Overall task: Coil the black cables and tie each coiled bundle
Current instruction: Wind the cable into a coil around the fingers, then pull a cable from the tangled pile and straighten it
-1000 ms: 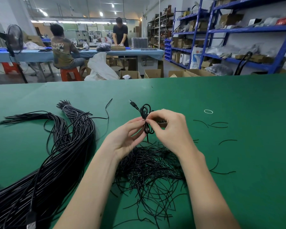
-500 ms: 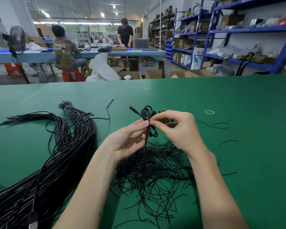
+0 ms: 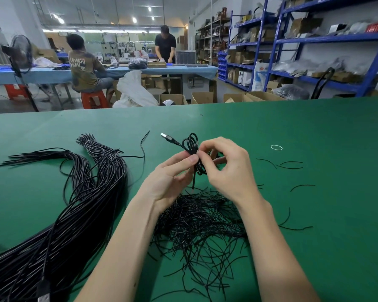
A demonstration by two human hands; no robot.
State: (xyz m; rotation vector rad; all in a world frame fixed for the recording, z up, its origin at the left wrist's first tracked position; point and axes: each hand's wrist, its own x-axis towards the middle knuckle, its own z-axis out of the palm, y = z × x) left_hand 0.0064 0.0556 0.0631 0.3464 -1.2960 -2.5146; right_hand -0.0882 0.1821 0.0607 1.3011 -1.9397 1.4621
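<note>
A small coiled black cable [image 3: 192, 147] is held upright above the green table [image 3: 314, 131], its USB plug [image 3: 166, 137] sticking out to the upper left. My left hand [image 3: 170, 177] pinches the coil's waist between thumb and fingers. My right hand [image 3: 227, 166] pinches the same waist from the right, fingers curled, where a thin black tie hangs down. Below my hands lies a heap of short black wire ties [image 3: 201, 223]. A big bundle of long uncoiled black cables [image 3: 74, 214] sprawls at the left.
A small white rubber band [image 3: 276, 147] and a few stray ties [image 3: 288, 165] lie to the right of my hands. Beyond the table's far edge are cardboard boxes [image 3: 202, 97], blue shelving [image 3: 314, 40] and two people at a blue table [image 3: 140, 70].
Both hands have lifted the coil slightly and turned it, so the USB plug now shows its metal end. My right hand's fingers have shifted at the waist of the coil.
</note>
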